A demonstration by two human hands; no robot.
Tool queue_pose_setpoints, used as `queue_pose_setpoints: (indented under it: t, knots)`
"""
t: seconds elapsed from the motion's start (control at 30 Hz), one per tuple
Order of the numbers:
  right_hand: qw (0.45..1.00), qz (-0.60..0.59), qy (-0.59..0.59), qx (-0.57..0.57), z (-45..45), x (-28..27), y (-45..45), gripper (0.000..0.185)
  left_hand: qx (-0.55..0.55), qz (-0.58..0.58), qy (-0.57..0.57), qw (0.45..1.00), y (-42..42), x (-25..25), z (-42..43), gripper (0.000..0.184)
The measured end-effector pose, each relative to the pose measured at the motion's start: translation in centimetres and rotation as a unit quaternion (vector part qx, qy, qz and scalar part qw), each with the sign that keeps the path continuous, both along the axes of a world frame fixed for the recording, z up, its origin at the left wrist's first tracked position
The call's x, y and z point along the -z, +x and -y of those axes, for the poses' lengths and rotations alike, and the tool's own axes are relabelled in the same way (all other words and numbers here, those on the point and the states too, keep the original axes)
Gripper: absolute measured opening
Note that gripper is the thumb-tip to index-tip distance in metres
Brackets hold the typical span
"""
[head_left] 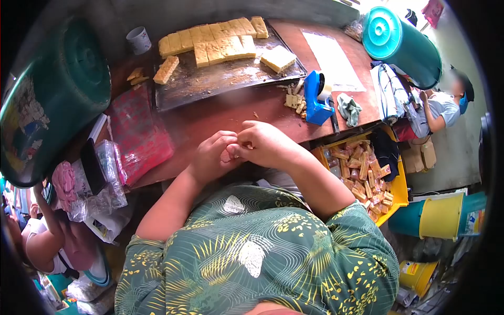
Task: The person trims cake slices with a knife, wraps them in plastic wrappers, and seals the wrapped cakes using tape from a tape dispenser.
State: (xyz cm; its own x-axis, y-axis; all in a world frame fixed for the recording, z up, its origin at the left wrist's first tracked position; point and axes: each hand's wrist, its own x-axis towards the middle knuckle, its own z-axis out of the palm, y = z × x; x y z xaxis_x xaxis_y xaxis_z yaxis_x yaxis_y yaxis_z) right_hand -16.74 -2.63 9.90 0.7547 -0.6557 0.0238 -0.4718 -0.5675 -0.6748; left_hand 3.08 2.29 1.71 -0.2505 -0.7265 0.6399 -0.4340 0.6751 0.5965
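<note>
My left hand (pixel 216 152) and my right hand (pixel 258 144) meet in front of my chest, near the table's front edge. The fingers of both are curled and pressed together; whatever they may hold is too small or hidden to name. Beyond them a dark tray (pixel 199 89) carries rows of cut yellow cake (pixel 210 37), with a separate block (pixel 278 59) at its right. A blue tape dispenser (pixel 318 107) stands right of my hands, beside some cake scraps (pixel 295 101).
A yellow crate (pixel 400 191) of wrapped pieces sits at my right. Red plastic packaging (pixel 139 136) lies on the table's left, near a large green barrel (pixel 58 94). A grey cloth (pixel 348 109) lies at right. People sit at far left and far right.
</note>
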Motion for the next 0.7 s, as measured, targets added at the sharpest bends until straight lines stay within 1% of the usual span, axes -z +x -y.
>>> queue_pose_setpoints:
  t: [0.07,0.1,0.13,0.17,0.23,0.27,0.3,0.33,0.4,0.47,0.5,0.57,0.6,0.63,0.7]
  knots:
    - [0.997,-0.07,-0.021,0.036,1.1,0.4,-0.3,0.045,0.015,-0.017,0.035,0.999,0.1,0.0,-0.1,0.049]
    - [0.987,-0.136,0.066,0.062,1.6,-0.1,-1.2,0.05,0.024,-0.026,0.053,0.998,0.1,0.0,-0.2,0.05]
    - [0.986,-0.139,0.042,0.086,1.8,0.3,-2.2,0.047,0.023,-0.006,0.057,0.998,0.1,0.2,-0.2,0.052]
    - [0.983,-0.143,0.019,0.111,1.7,1.1,-3.3,0.045,0.025,-0.015,0.054,0.998,0.2,0.3,-0.1,0.051]
    - [0.995,-0.025,-0.027,0.093,1.3,2.9,-5.4,0.042,0.035,-0.034,0.046,0.998,0.2,0.5,0.1,0.049]
    - [0.994,0.035,-0.052,0.086,0.9,3.6,-5.9,0.042,0.048,-0.066,0.052,0.995,-0.1,0.8,0.5,0.048]
    - [0.986,0.162,-0.024,0.039,0.0,4.5,-5.5,0.044,0.063,-0.098,0.059,0.991,-0.6,1.3,0.8,0.046]
    - [0.991,0.12,-0.021,0.053,-1.1,4.2,-5.3,0.044,0.078,-0.13,0.065,0.986,-1.2,1.4,0.9,0.045]
    - [0.994,0.043,-0.011,0.103,-2.4,3.8,-5.9,0.041,0.112,-0.124,0.047,0.985,-3.0,0.4,1.6,0.041]
    - [0.989,0.042,-0.022,0.14,-2.4,1.3,-8.6,0.038,0.129,-0.116,0.024,0.985,-4.2,-1.7,2.3,0.033]
    - [0.986,0.04,-0.026,0.157,-2.3,-0.5,-10.5,0.037,0.122,-0.091,-0.018,0.988,-4.1,-1.9,3.6,0.032]
    - [0.971,0.024,-0.108,0.212,-2.4,-4.7,-14.9,0.033,0.104,-0.045,-0.097,0.989,-3.8,-2.0,6.2,0.029]
    - [0.956,-0.043,-0.158,0.244,-2.4,-6.6,-17.2,0.027,0.046,-0.068,-0.123,0.989,-4.2,-2.6,7.0,0.014]
    - [0.933,-0.109,-0.206,0.274,-2.4,-8.4,-18.9,0.022,0.049,-0.085,-0.084,0.992,-4.4,-2.8,7.6,0.011]
    - [0.903,-0.111,-0.264,0.321,-2.5,-11.9,-19.8,0.017,0.052,-0.12,-0.008,0.991,-4.8,-2.3,9.0,0.008]
